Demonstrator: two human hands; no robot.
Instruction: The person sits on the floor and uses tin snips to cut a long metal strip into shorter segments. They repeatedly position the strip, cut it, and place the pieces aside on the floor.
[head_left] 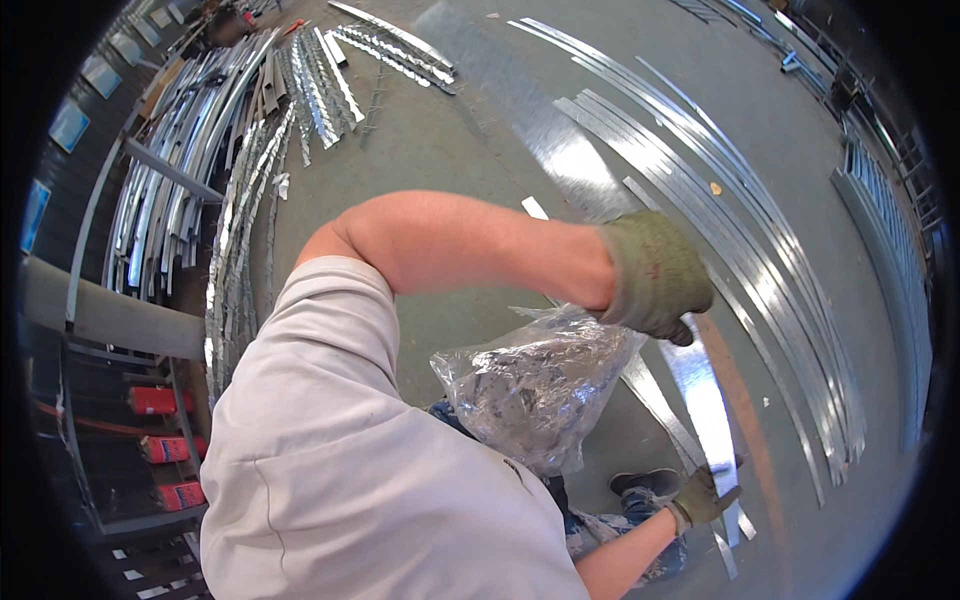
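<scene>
A long, shiny flat metal strip (pixel 697 385) runs between my hands in front of me. My left hand (pixel 660 280), in an olive-green knit glove, reaches across with the elbow raised, its fingers bent down over the strip's far part. Lower down, my right hand (pixel 703 497), in a similar glove, is closed around the strip near its close end. A crumpled clear plastic bag (pixel 540 390) sits below my left forearm, against my body. Beyond the left glove stretches a wide, blurred shiny metal band (pixel 570 155); whether it joins the held strip I cannot tell.
Long metal strips (pixel 720 215) lie across the floor to the right, with a bundle of grey profiles (pixel 885 290) farther right. Metal lengths (pixel 180 180) are stacked at the left, near foil-like strips (pixel 240 240). Red packages (pixel 165 448) sit on a shelf at lower left.
</scene>
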